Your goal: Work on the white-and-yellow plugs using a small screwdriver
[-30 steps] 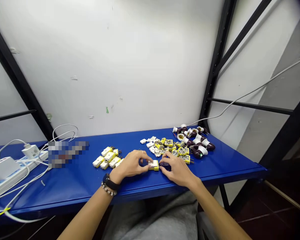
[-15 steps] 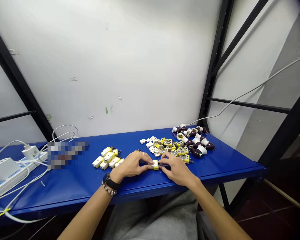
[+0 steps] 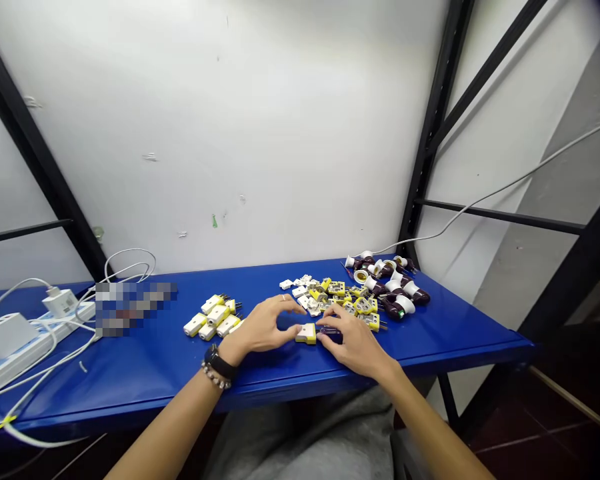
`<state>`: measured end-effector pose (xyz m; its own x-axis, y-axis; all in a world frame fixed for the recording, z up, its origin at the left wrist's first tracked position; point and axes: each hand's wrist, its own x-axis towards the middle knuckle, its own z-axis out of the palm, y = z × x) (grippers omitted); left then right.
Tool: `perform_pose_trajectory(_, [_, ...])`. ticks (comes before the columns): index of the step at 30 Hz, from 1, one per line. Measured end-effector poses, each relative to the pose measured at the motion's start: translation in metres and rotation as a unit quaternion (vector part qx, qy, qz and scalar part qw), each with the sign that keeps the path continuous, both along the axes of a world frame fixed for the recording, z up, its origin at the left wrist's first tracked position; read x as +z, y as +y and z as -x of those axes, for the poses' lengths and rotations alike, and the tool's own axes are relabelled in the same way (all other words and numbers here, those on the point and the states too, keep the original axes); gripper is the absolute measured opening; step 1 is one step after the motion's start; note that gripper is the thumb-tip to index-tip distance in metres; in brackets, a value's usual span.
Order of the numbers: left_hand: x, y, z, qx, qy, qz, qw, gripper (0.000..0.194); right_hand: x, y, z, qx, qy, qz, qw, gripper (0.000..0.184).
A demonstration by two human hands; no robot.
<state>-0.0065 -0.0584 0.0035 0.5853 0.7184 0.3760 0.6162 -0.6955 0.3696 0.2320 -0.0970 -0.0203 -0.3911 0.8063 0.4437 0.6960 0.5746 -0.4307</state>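
A white-and-yellow plug [image 3: 306, 334] lies on the blue tabletop between my hands. My left hand [image 3: 269, 325] is at its left side with thumb and fingers apart, the thumb tip at the plug's edge. In my right hand [image 3: 353, 340] is a dark purple piece [image 3: 331, 333], its near end against the plug's right side; the palm and fingers hide the rest, so its kind is unclear. Just behind the hands lies a pile of open yellow plug halves [image 3: 364, 305] with metal parts, and white covers [image 3: 301, 291]. White-and-yellow plugs [image 3: 217, 315] are stacked left of my left hand.
Several dark purple lamp holders with white sockets [image 3: 395, 285] are heaped at the back right. White power strips [image 3: 10, 343] and loose cables occupy the left end, near a pixelated patch. Black rack posts [image 3: 425, 153] and a white wall stand behind the blue table [image 3: 145, 367].
My left thumb and fingers have spread, loosening their pinch on the plug. More of the dark purple piece shows in my right hand. The view has shifted slightly.
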Motion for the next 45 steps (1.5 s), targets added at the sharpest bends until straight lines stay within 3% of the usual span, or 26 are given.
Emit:
perform_pose_trajectory(5, [0.007, 0.035, 0.022, 0.141, 0.113, 0.002, 0.984, 0.033, 0.0, 0.002, -0.001, -0.004, 0.06, -0.019, 0.998, 0.018])
perform_pose_trajectory(13, [-0.006, 0.046, 0.026, 0.169, 0.118, 0.034, 0.978, 0.018, -0.002, 0.003, -0.003, -0.007, 0.093, -0.023, 0.995, 0.018])
perform_pose_trajectory(27, [-0.018, 0.049, 0.03, 0.097, 0.083, 0.05, 0.991, 0.021, -0.004, 0.006, -0.004, 0.003, 0.1, -0.021, 0.995, 0.016])
perform_pose_trajectory(33, [-0.025, 0.052, 0.032, 0.096, 0.044, 0.023, 0.994, 0.028, -0.007, 0.008, -0.004, -0.007, 0.124, -0.062, 0.99, 0.018])
perform_pose_trajectory(39, [-0.029, 0.058, 0.035, 0.079, 0.004, -0.006, 0.997, 0.034, -0.006, 0.007, 0.001, -0.035, 0.213, -0.245, 0.945, 0.02])
perform_pose_trajectory(42, [-0.028, 0.057, 0.036, 0.067, -0.016, -0.016, 0.998, 0.032, 0.002, 0.003, 0.001, -0.05, 0.275, -0.264, 0.923, 0.02])
perform_pose_trajectory(45, [-0.025, 0.054, 0.033, 0.054, -0.034, -0.022, 0.998, 0.029, 0.008, 0.001, 0.0, -0.07, 0.33, -0.237, 0.911, 0.019])
